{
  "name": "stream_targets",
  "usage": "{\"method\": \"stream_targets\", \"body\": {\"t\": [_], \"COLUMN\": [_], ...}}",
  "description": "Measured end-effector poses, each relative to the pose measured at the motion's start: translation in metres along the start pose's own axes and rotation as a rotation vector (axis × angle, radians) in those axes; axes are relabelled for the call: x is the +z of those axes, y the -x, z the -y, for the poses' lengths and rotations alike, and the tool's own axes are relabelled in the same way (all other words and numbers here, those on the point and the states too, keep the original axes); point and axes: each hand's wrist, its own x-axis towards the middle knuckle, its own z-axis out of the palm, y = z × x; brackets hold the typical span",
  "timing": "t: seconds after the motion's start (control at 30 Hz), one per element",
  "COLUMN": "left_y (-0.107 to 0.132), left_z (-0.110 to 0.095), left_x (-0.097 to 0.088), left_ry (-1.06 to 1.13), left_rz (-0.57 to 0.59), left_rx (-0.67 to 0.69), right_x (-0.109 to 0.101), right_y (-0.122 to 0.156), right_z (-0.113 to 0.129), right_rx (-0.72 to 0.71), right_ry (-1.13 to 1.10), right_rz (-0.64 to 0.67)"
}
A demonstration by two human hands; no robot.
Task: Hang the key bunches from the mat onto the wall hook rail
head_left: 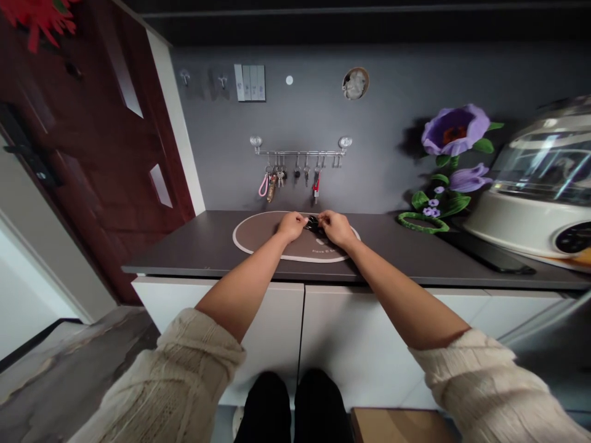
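Both my arms reach out over a dark counter [194, 249]. My left hand [290, 226] and my right hand [336, 227] meet above an oval brown mat [258, 237] with a pale rim. Their fingers are closed round a small dark object [313, 224] held between them; it looks like a key or key fob, but it is too small to be sure. Above the hands, a chrome hook rail [300, 151] on the grey wall carries several keys and a pink loop [263, 185].
A purple artificial flower [455, 131] with a green ring base stands at the right of the counter. Beside it sits a white appliance with a clear lid [535, 191]. A dark red door [92, 154] is at the left. White cabinet fronts [258, 332] lie below the counter.
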Motion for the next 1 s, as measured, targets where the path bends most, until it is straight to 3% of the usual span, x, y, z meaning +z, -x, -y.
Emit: {"method": "stream_targets", "body": {"t": [0.5, 1.0], "left_y": [0.005, -0.001], "left_z": [-0.012, -0.013], "left_x": [-0.011, -0.013], "left_ry": [0.214, 0.555], "left_rz": [0.134, 0.156], "left_rx": [-0.126, -0.211], "right_x": [0.002, -0.002], "right_y": [-0.007, -0.005], "right_z": [-0.006, -0.001], "right_rx": [-0.061, -0.162], "right_ry": [0.053, 0.009], "right_rz": [-0.018, -0.012]}}
